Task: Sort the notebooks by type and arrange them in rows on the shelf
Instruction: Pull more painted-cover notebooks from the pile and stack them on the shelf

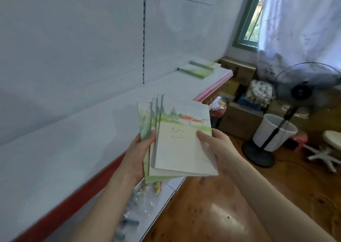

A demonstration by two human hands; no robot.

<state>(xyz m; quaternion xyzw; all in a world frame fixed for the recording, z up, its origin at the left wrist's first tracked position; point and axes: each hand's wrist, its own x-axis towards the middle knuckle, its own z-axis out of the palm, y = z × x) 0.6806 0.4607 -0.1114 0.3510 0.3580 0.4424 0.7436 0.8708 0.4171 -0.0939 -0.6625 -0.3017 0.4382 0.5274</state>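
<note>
I hold a fanned stack of thin notebooks (177, 140) with watercolour covers over the front edge of the white shelf (83, 136). The top cover shows a red-roofed house and green trees. My left hand (136, 155) grips the stack's left side with the thumb on the covers. My right hand (212, 145) pinches the top notebook's right edge. Two piles of similar green-and-white notebooks (199, 69) lie flat at the far end of the shelf.
The shelf has a red front lip (77, 195) and a lower level with plastic-wrapped items (140, 204). On the wooden floor to the right stand cardboard boxes (239, 120), a white bucket (275, 132), a standing fan (302, 90) and a small stool (332, 142).
</note>
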